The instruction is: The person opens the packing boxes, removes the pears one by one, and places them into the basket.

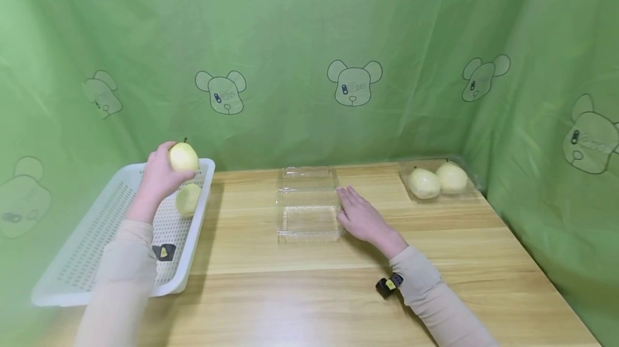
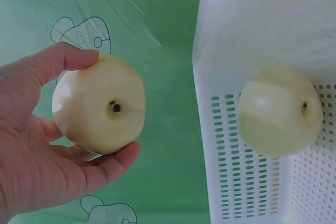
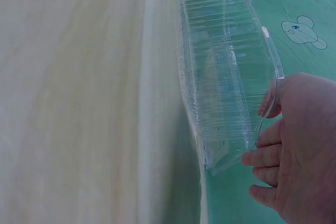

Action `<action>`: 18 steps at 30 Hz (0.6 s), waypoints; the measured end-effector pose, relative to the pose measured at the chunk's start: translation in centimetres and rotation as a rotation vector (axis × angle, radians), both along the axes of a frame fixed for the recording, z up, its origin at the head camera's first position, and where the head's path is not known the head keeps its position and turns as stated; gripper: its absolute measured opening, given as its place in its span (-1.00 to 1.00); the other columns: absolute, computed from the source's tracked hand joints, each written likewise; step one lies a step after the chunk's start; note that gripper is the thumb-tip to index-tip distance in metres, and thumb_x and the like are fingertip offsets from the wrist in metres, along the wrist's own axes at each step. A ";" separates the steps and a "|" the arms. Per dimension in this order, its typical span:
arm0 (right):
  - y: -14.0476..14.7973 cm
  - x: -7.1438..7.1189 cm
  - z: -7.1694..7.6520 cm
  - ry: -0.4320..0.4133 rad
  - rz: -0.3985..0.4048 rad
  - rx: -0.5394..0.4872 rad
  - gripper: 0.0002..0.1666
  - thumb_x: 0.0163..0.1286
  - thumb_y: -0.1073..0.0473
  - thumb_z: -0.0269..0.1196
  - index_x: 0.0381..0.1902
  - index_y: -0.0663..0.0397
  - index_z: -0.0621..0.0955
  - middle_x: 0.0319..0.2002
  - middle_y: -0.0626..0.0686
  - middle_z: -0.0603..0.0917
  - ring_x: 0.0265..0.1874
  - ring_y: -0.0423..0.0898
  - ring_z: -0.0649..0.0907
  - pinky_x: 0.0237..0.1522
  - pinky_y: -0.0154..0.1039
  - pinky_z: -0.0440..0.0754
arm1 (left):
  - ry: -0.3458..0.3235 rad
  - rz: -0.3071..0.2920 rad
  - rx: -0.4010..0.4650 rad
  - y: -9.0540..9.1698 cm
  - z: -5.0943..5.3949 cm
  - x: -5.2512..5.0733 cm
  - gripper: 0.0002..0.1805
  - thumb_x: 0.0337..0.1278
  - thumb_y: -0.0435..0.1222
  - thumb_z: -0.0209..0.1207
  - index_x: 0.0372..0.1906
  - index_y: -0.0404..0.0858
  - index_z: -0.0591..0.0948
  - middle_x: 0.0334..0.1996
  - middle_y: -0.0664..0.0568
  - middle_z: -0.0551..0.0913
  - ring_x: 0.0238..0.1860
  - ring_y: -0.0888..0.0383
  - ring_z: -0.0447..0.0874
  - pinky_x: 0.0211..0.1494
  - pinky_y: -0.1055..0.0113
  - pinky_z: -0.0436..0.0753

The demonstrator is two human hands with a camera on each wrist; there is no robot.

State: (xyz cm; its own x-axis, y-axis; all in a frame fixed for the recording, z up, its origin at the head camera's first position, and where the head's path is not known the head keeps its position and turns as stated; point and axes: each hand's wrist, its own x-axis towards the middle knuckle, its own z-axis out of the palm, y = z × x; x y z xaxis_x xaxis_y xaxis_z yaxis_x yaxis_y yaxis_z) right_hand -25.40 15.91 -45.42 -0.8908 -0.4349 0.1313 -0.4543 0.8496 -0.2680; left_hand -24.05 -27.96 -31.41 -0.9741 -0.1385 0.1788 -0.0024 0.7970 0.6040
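My left hand [image 1: 162,172] grips a pale yellow pear [image 1: 184,157] above the far end of a white basket [image 1: 207,191]. In the left wrist view, thumb and fingers curl round the pear [image 2: 100,106]. Another pear [image 1: 188,200] lies in the basket, against its right side. At mid-table stands a clear plastic clamshell box [image 1: 309,218], its lid [image 1: 309,179] folded back toward the curtain. My right hand [image 1: 365,219] rests at the box's right edge, fingers fairly straight. The thumb overlaps the box rim [image 3: 278,66] in the right wrist view.
Toward the back right of the wooden table [image 1: 271,304], two pears [image 1: 424,183] sit in another clear plastic box [image 1: 408,168]. A green curtain [image 1: 290,24] with bear-head prints encloses the back and sides. The basket takes up the table's left side.
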 end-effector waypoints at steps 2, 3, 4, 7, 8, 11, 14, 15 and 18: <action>0.0 0.0 0.0 -0.002 0.000 0.001 -0.28 0.48 0.09 -0.10 0.46 0.40 0.11 0.49 0.31 0.15 0.51 0.26 0.09 0.54 0.09 0.09 | -0.006 0.001 0.004 -0.1 -0.1 -0.1 0.04 -0.08 -0.26 0.34 0.48 -0.40 0.03 0.29 -0.57 0.21 0.22 -0.46 0.29 0.18 -0.42 0.39; 0.0 0.0 0.1 -0.005 0.001 0.002 -0.28 0.48 0.08 -0.10 0.46 0.39 0.11 0.49 0.30 0.15 0.51 0.25 0.09 0.54 0.09 0.09 | -0.008 0.002 0.006 -0.2 -0.1 -0.1 0.04 -0.08 -0.26 0.34 0.48 -0.40 0.03 0.29 -0.57 0.21 0.22 -0.46 0.29 0.18 -0.42 0.39; 0.0 0.0 0.1 -0.007 0.001 0.001 -0.28 0.48 0.09 -0.10 0.46 0.39 0.11 0.49 0.30 0.14 0.52 0.25 0.09 0.54 0.09 0.09 | -0.011 0.002 0.007 -0.3 -0.2 -0.2 0.03 -0.07 -0.26 0.34 0.48 -0.41 0.03 0.29 -0.57 0.21 0.22 -0.47 0.28 0.18 -0.42 0.39; 0.0 0.0 0.1 -0.016 0.001 0.004 -0.28 0.49 0.08 -0.11 0.47 0.38 0.09 0.50 0.30 0.14 0.52 0.24 0.08 0.54 0.08 0.08 | -0.018 0.003 0.008 -0.5 -0.3 -0.3 0.03 -0.05 -0.26 0.33 0.48 -0.41 0.02 0.29 -0.58 0.20 0.23 -0.47 0.27 0.19 -0.42 0.39; -0.1 0.0 0.1 -0.016 0.000 0.004 -0.28 0.49 0.08 -0.11 0.47 0.37 0.09 0.50 0.29 0.14 0.52 0.24 0.08 0.54 0.07 0.08 | -0.019 0.004 0.009 -0.6 -0.4 -0.3 0.03 -0.05 -0.26 0.33 0.48 -0.42 0.02 0.29 -0.58 0.20 0.24 -0.48 0.27 0.19 -0.42 0.38; -0.1 0.0 0.1 -0.013 -0.001 0.005 -0.27 0.48 0.08 -0.11 0.47 0.38 0.09 0.50 0.30 0.14 0.52 0.25 0.09 0.54 0.08 0.08 | -0.021 0.007 0.006 -1.0 -0.7 -0.4 0.02 -0.04 -0.27 0.32 0.48 -0.44 0.02 0.29 -0.59 0.20 0.25 -0.49 0.26 0.21 -0.43 0.36; -0.1 0.0 0.2 -0.006 -0.002 -0.001 -0.27 0.48 0.08 -0.09 0.46 0.39 0.11 0.49 0.31 0.15 0.51 0.25 0.10 0.54 0.09 0.10 | -0.037 0.011 0.010 -1.2 -1.0 -0.6 0.02 -0.03 -0.27 0.32 0.48 -0.44 0.01 0.30 -0.59 0.19 0.26 -0.49 0.24 0.21 -0.43 0.35; -0.1 0.0 0.2 -0.006 -0.002 -0.003 -0.27 0.47 0.08 -0.09 0.46 0.39 0.11 0.49 0.31 0.16 0.51 0.25 0.10 0.53 0.09 0.10 | -0.044 0.011 0.011 -1.3 -1.2 -0.7 0.02 -0.03 -0.27 0.32 0.48 -0.44 0.00 0.30 -0.60 0.19 0.26 -0.50 0.24 0.21 -0.44 0.35; 0.0 0.0 0.2 -0.005 -0.004 -0.003 -0.28 0.48 0.08 -0.09 0.46 0.39 0.12 0.49 0.30 0.16 0.51 0.25 0.10 0.53 0.09 0.10 | -0.061 0.013 0.020 -1.6 -1.6 -0.9 0.03 -0.03 -0.26 0.32 0.48 -0.44 -0.01 0.31 -0.60 0.17 0.27 -0.50 0.23 0.21 -0.43 0.35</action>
State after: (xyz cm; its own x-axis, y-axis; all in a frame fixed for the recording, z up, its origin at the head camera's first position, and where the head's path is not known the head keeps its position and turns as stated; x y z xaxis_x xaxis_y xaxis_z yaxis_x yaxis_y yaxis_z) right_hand -25.39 15.86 -45.23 -0.8931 -0.4313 0.1283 -0.4499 0.8504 -0.2729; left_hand -24.91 -29.55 -33.01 -0.9813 -0.1537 0.1163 -0.0496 0.7845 0.6182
